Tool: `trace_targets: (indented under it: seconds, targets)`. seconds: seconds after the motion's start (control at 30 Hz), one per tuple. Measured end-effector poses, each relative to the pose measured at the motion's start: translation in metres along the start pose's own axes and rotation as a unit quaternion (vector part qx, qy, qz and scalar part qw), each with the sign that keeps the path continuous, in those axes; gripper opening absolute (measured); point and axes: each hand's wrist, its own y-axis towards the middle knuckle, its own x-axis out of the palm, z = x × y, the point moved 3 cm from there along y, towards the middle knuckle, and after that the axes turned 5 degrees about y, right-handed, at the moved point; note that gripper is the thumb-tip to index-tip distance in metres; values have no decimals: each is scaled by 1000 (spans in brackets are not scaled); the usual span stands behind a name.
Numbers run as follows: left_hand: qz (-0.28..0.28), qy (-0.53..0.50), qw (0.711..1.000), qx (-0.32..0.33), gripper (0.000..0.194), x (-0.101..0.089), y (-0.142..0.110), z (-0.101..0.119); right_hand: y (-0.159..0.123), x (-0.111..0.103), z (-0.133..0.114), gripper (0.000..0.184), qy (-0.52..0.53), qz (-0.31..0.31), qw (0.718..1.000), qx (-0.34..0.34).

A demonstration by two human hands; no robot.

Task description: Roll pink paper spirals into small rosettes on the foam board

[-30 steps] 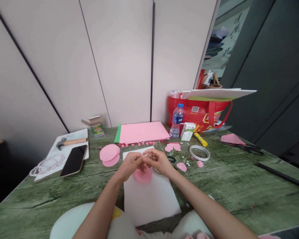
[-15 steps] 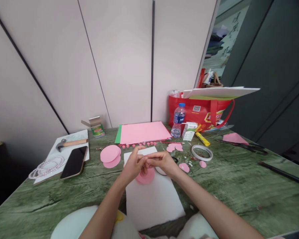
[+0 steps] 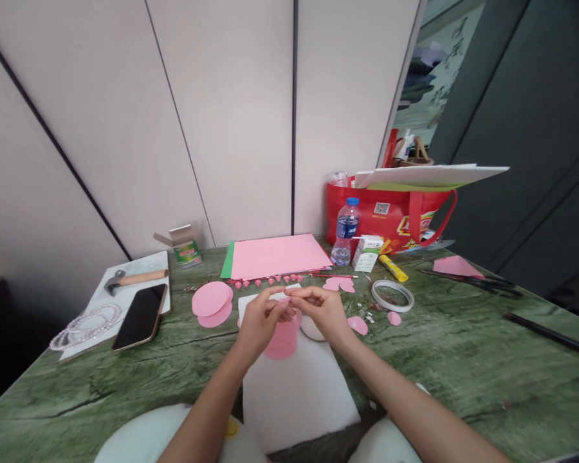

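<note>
Over a white sheet (image 3: pixel 302 402), my left hand (image 3: pixel 261 321) and my right hand (image 3: pixel 322 312) meet with thumbs and forefingers pinched together. Whatever sits between the fingertips is small and mostly hidden; a little pink shows there. Just below the fingers, pink paper (image 3: pixel 280 346) lies on the white sheet, partly covered by my left hand. A pale round disc (image 3: pixel 312 329) is beside it, partly behind my right hand. A row of small pink paper pieces (image 3: pixel 271 281) runs along the far side of the hands.
Left are pink paper circles (image 3: pixel 211 301), a phone (image 3: pixel 142 315), a hammer (image 3: pixel 139 278) and a beaded string (image 3: pixel 89 325). Behind is stacked coloured paper (image 3: pixel 280 256). To the right are a water bottle (image 3: pixel 346 231), a tape roll (image 3: pixel 392 296), a glue stick (image 3: pixel 393 268) and scissors (image 3: pixel 487 283).
Both hands stay together over the white sheet; their fingertips have shifted slightly and the forefingers are straighter. More of the pink paper beneath shows. The view has moved a little.
</note>
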Motion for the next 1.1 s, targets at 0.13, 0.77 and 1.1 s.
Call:
trace_targets:
  seconds: [0.13, 0.77, 1.1]
  targets:
    - [15, 17, 1000, -9, 28, -2, 1, -2, 2, -2, -1, 24, 27, 0, 999, 30]
    - [3, 84, 996, 21, 25, -1, 1, 7, 4, -10, 5, 22, 44, 10, 997, 67]
    - [-4, 42, 999, 2, 20, -2, 3, 0, 9, -15, 14, 21, 57, 10, 993, 98]
